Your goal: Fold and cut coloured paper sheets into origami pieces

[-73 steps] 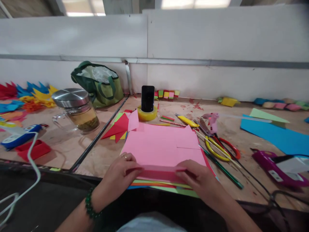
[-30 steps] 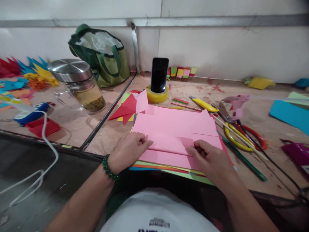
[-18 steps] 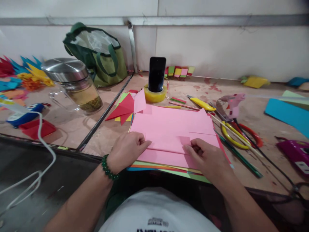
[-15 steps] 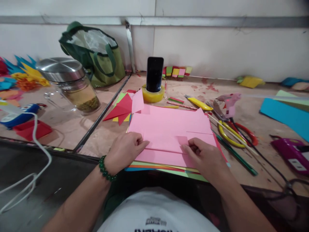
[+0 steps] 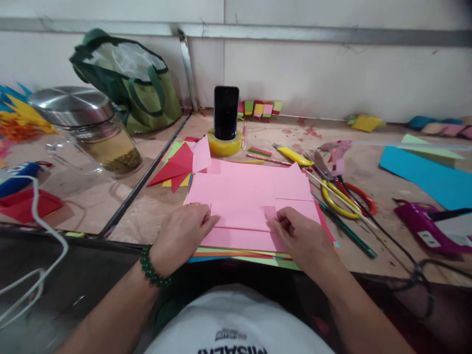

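Note:
Pink paper (image 5: 239, 184) lies on top of a stack of coloured sheets (image 5: 206, 256) at the table's front edge. A smaller folded piece of pink paper spans between my hands, its lower edge raised a little off the sheet below. My left hand (image 5: 186, 228), with a green bead bracelet (image 5: 153, 268) at the wrist, is closed with its thumb and curled fingers at the piece's left end. At the right end, the thumb and fingers of my right hand (image 5: 304, 233) pinch the same piece. The fingertips are partly hidden under both hands.
Behind the stack, a phone (image 5: 226, 113) stands in a yellow tape roll (image 5: 224, 144). On the right lie a utility knife (image 5: 295, 156), scissors (image 5: 344, 204), a pink glue gun (image 5: 337, 155) and a purple power strip (image 5: 427, 228). A glass tea mug (image 5: 106, 145) stands left.
The view has turned slightly to the right, so everything sits further left in it. Both hands keep their hold on the pink paper with little visible movement.

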{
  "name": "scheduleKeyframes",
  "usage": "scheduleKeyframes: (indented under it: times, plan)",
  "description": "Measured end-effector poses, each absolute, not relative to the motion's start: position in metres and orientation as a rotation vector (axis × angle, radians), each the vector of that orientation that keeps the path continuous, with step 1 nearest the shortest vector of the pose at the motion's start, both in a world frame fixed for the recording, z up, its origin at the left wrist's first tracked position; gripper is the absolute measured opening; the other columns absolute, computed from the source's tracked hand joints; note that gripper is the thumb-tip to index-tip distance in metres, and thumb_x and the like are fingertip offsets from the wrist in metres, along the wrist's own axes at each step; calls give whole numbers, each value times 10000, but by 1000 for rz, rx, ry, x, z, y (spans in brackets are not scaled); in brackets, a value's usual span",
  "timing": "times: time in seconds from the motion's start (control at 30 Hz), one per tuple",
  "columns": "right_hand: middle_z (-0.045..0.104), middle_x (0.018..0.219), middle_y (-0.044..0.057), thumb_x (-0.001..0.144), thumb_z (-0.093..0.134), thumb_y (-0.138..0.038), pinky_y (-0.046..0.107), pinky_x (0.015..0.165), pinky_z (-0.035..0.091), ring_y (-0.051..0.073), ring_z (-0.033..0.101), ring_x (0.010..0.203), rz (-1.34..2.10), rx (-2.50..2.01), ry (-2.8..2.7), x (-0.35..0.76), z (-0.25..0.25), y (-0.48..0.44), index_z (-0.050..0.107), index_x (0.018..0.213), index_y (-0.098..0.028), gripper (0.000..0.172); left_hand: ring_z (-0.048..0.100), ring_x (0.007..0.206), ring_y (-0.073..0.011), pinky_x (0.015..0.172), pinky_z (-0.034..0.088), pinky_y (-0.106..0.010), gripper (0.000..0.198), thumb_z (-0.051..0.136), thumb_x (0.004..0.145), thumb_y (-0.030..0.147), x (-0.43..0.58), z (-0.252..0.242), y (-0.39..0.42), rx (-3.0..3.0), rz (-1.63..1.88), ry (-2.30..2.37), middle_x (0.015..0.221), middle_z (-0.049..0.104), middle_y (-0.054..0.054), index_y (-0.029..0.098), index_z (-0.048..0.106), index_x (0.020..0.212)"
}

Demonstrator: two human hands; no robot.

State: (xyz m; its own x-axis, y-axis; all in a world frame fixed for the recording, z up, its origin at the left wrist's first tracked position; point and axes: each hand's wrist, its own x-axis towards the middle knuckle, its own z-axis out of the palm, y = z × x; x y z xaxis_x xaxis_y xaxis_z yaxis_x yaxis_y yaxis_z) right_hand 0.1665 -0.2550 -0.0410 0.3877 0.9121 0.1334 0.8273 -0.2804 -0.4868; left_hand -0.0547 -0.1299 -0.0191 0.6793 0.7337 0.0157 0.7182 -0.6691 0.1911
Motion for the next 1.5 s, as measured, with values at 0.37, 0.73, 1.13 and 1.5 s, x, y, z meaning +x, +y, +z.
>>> scheduleKeyframes:
  times: [0.37,0.73,1.13,1.5]
  plan:
    - [648,707,26,930,416,-331,257,470,402,158,583,517,-126,-2066,-1690,164,-43,-257,504,1274,-104,421,574,907,-260,770,425,-363,212,458,952,222,-62,-19,-136,3060,506,1057,949,643,-109,117,600,1068]
    - [674,874,98,927,465,-254,289,545,479,202,624,698,-404,-2102,-1775,158,-40,-259,547,1247,-116,358,474,1191,-297,1048,234,-440,961,408,751,805,-56,-50,-177,3041,441,646,1385,513,-156,96,402,1400]
    - [690,947,126,893,420,-72,365,741,552,227,601,884,-348,-1425,-2521,150,-23,-253,680,958,-89,269,483,1184,-303,1042,244,-470,979,561,696,774,-59,-50,-179,3027,399,684,1427,476,-134,125,401,1411]
    - [702,945,111,912,380,-57,321,749,586,199,617,914,-307,-1526,-2268,182,-32,-286,665,1048,-115,321,514,1169,-274,1118,139,-414,745,530,808,673,-76,-57,-179,2989,673,777,1340,576,-92,144,521,1332]
